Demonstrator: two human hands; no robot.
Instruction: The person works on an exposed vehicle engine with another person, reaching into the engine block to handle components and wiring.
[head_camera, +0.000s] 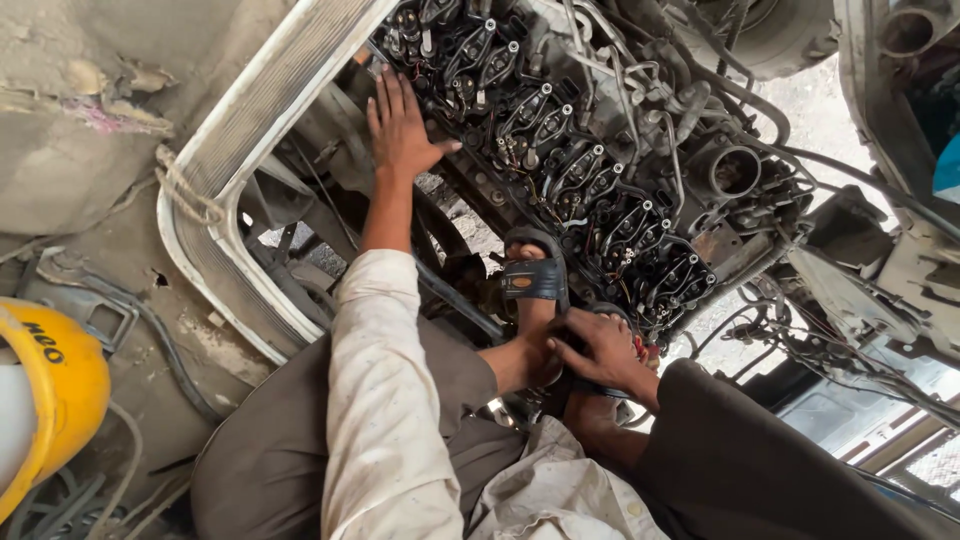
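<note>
A greasy engine head with a row of black rocker arms lies open below me. My left hand, reaching out of a white sleeve, rests flat with fingers spread on the engine's left edge and holds nothing. My right hand is curled at the engine's near end, just beside my foot in a dark sandal. Its fingers hide what they touch, so I cannot tell whether it grips anything. My knees in dark trousers fill the bottom of the view.
A white ribbed metal frame with a rope knot borders the engine on the left. A yellow container sits at far left. Hoses, a round port and loose wires crowd the right side.
</note>
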